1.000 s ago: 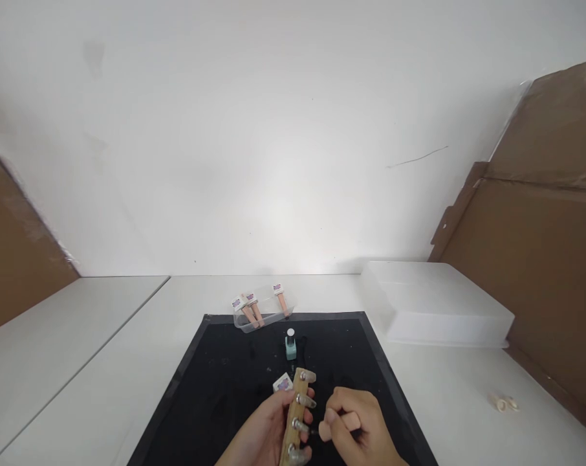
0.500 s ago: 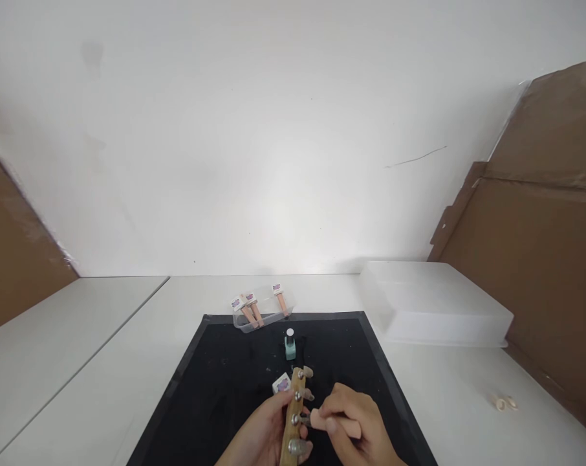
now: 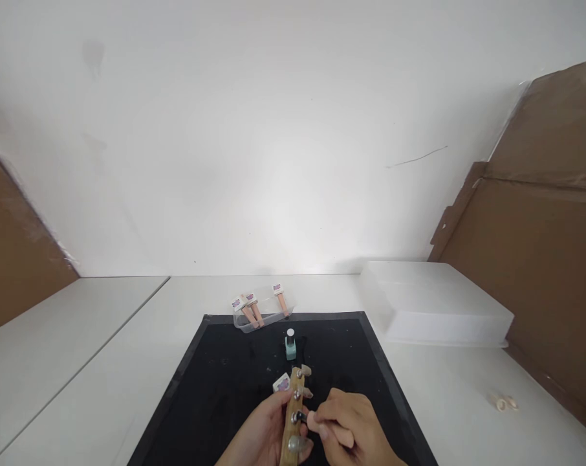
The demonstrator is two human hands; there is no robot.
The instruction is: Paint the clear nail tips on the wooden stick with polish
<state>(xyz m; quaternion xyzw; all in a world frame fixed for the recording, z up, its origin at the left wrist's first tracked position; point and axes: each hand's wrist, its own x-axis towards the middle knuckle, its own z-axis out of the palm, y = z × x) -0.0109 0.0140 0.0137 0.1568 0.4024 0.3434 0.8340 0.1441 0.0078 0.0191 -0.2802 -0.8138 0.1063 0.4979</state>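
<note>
My left hand [image 3: 264,424] is closed around a wooden strip [image 3: 289,432], which stands tilted over the black mat. Along the strip sit several round metal studs, with translucent false nails [image 3: 303,392] sticking out to the right. My right hand [image 3: 354,424] grips a pink-handled tool [image 3: 329,430] with a short dark tip. That tip is at the third stud from the top and overlaps the nail there; whether it touches cannot be made out. Just behind my left thumb lies a small white block [image 3: 282,383] with a purple label. A green nail polish bottle [image 3: 290,346] stands beyond the strip.
A clear tray [image 3: 246,328] at the mat's far edge holds pink sticks [image 3: 281,303] with white labelled ends. On the right are an upturned white plastic bin [image 3: 443,304] and small beige rings [image 3: 501,404]. The black mat [image 3: 215,388] covers the middle of the white table.
My right hand has turned the pink-handled tool, so its handle now slopes down to the right. Its dark tip shows more clearly at the third stud. My left hand stays nearly still.
</note>
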